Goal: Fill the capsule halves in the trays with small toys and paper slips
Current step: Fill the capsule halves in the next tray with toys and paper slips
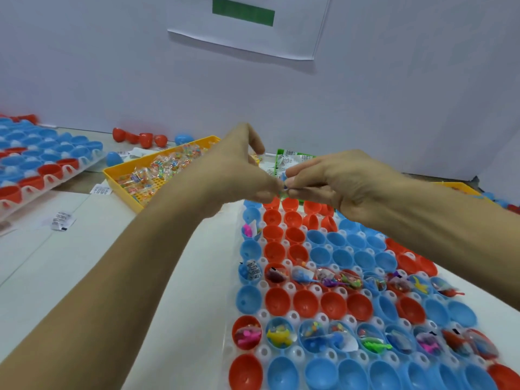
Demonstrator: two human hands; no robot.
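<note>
Right now both hands meet above the far end of the near tray (254, 353), the left hand (239, 170) and the right hand (332, 181) pinching one small blue item (284, 180) between their fingertips, with the other fingers loosely curled. Whether it is a toy, a wrapper or a folded slip is hard to say, since it is tiny and mostly covered. Below them the capsule halves (277, 301) sit in rows, two rows and a few odd cups already holding toys and slips, most of the rest bare.

The likeliest slip-up, I think, is the item dropping from so light a pinch and landing in a half that is already filled, or bouncing between cups (the halves stand close together). A sleeve-less forearm sweeping low could also tip loose halves.

The yellow basket (118, 175) of wrapped toys is partly behind the left hand, the green bin (280, 153) is nearly hidden, and the right edge of the tray is cut off.
</note>
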